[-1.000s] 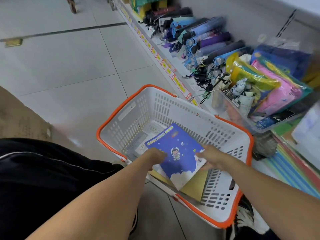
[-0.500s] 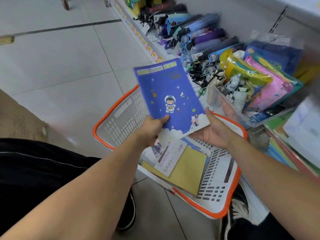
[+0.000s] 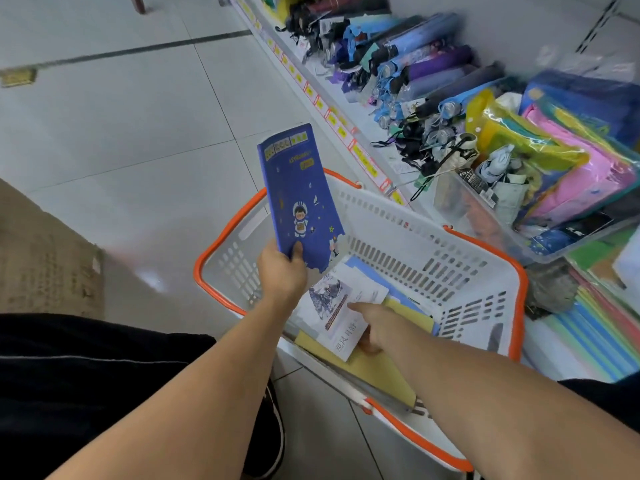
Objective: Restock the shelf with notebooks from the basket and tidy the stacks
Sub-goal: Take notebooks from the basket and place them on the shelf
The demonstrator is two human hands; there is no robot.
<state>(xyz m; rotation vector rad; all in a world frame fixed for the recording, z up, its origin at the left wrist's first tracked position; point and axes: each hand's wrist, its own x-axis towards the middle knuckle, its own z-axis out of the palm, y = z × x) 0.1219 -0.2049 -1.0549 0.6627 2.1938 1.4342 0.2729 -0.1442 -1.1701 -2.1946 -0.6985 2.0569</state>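
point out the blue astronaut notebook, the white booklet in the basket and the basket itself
blue astronaut notebook (image 3: 299,192): head view, middle of its cover
white booklet (image 3: 337,306): head view, cover beside the picture
basket (image 3: 398,220): head view, far slotted wall

Single head-mounted wide-angle view, directed forward and steeply downward from above the person's own forearms. The white basket (image 3: 408,237) is seen at close range, centre frame; the low shelf (image 3: 346,129) recedes toward the upper right, floor tiles occupying the left.
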